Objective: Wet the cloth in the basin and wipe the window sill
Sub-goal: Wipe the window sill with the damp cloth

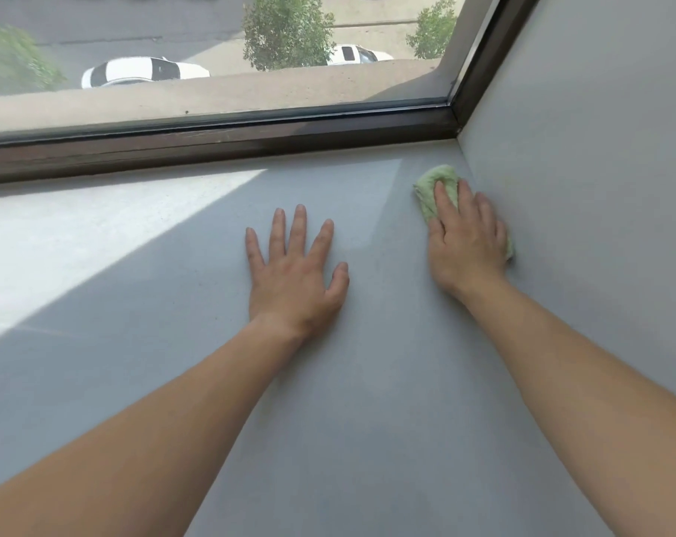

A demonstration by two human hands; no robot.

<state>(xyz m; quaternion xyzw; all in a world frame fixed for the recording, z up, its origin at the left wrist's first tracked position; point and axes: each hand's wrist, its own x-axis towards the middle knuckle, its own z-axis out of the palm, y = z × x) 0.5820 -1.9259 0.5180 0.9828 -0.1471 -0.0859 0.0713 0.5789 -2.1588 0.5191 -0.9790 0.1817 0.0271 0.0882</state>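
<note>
Under the right hand (466,242), most of the small pale green folded cloth (431,189) is hidden; only its far end and a sliver on the wall side show. It lies on the smooth pale grey window sill (174,362), in the right corner, just beside the grey side wall (580,149). The right hand's fingers lie straight, pressing the cloth down. The left hand (294,273) rests flat on the sill, fingers spread, holding nothing. A dark brown window frame (212,143) borders the sill, and a sunlit patch (77,234) falls at left.
</note>
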